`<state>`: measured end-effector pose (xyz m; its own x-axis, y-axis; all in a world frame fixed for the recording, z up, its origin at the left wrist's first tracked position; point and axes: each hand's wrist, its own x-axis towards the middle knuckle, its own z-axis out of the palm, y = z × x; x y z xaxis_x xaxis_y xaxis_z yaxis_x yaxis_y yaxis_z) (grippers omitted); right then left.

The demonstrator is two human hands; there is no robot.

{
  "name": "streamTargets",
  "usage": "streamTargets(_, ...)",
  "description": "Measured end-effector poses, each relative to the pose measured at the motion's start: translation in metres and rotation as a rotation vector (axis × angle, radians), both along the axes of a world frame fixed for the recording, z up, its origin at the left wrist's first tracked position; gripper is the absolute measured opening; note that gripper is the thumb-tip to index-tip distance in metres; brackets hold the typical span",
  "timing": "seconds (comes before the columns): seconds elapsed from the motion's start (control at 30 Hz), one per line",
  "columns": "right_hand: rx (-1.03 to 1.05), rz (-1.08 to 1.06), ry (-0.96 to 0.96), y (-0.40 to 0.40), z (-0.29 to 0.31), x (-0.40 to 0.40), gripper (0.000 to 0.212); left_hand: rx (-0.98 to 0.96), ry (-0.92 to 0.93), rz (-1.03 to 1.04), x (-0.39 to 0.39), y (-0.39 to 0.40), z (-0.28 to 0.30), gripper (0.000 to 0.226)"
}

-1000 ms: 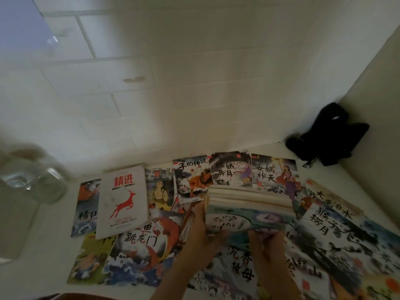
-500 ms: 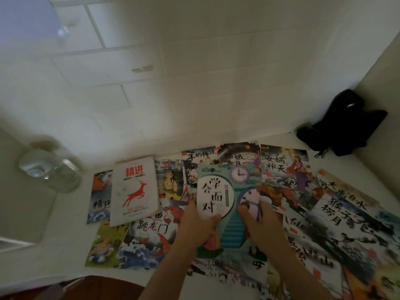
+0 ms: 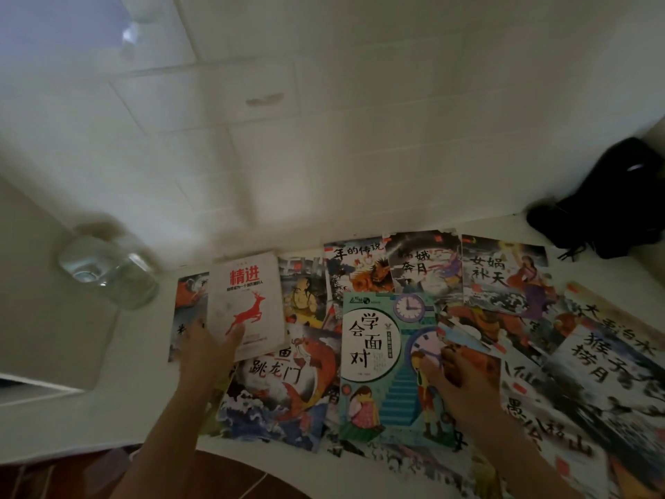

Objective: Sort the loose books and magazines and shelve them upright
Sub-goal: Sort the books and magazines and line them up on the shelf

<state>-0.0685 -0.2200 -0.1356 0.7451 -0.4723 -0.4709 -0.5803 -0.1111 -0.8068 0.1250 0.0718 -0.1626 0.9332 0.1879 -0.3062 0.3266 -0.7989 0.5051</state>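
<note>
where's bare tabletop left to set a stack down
Bare white tabletop lies left of the white red-deer book, below the clear glass jar. A thin strip runs beside the black bag. Overlapping picture books crowd the middle and right.

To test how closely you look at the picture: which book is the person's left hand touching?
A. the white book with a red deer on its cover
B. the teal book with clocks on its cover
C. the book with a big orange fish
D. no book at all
A: the left hand rests its fingers on the lower edge of the white book with the red deer.
</note>
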Motion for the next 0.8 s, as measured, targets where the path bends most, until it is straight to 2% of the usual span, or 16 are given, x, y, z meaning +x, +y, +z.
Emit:
streamTargets(0.03,-0.017,-0.011,-0.009,0.003,0.000,-0.001,0.048,0.047,0.034,-0.017,0.008,0.004,-0.016,0.093)
streamTargets(0.1,0.004,-0.024,-0.015,0.007,-0.002,-0.003,0.032,0.114,0.053,-0.013,0.025,0.014,-0.056,0.114)
streamTargets(0.13,0.005,-0.024,-0.015,0.006,-0.006,-0.003,0.027,0.084,0.061,0.014,0.029,0.014,-0.064,0.117)
streamTargets(0.17,-0.003,-0.017,-0.025,0.005,-0.008,-0.004,0.021,0.005,0.072,0.044,0.028,0.008,-0.055,0.112)
streamTargets(0.23,-0.002,-0.016,-0.056,0.003,-0.012,-0.006,0.011,-0.131,0.103,0.103,0.010,-0.019,-0.005,0.082)
streamTargets(0.3,-0.001,-0.021,-0.064,0.002,-0.015,-0.005,0.017,-0.283,0.034,0.130,0.000,-0.030,0.015,0.059)
streamTargets(0.37,0.023,-0.024,-0.039,-0.001,-0.015,-0.007,0.018,-0.451,-0.090,0.090,-0.018,-0.036,0.035,0.049)
streamTargets(0.43,0.035,-0.023,-0.033,-0.001,-0.010,-0.008,0.023,-0.668,-0.132,0.077,-0.044,-0.040,0.061,0.045)
streamTargets(0.5,0.039,-0.057,-0.007,-0.003,-0.016,-0.010,0.032,-0.974,-0.044,0.090,-0.073,-0.046,0.084,0.045)
streamTargets(0.57,0.100,-0.119,0.015,-0.005,-0.013,-0.007,0.043,-1.145,0.163,0.049,-0.105,-0.064,0.096,0.040)
streamTargets(0.67,0.324,-0.282,0.028,-0.014,-0.027,-0.006,0.075,-1.082,0.399,-0.025,-0.136,-0.098,0.079,0.040)
streamTargets(0.7,0.354,-0.294,0.033,-0.018,-0.034,-0.005,0.074,-0.996,0.415,-0.070,-0.141,-0.107,0.069,0.040)
streamTargets(0.73,0.359,-0.256,0.050,-0.019,-0.035,-0.007,0.064,-0.883,0.389,-0.131,-0.143,-0.114,0.057,0.040)
streamTargets(0.8,0.359,-0.167,0.048,-0.016,-0.027,-0.008,0.044,-0.617,0.257,-0.207,-0.143,-0.122,0.036,0.037)
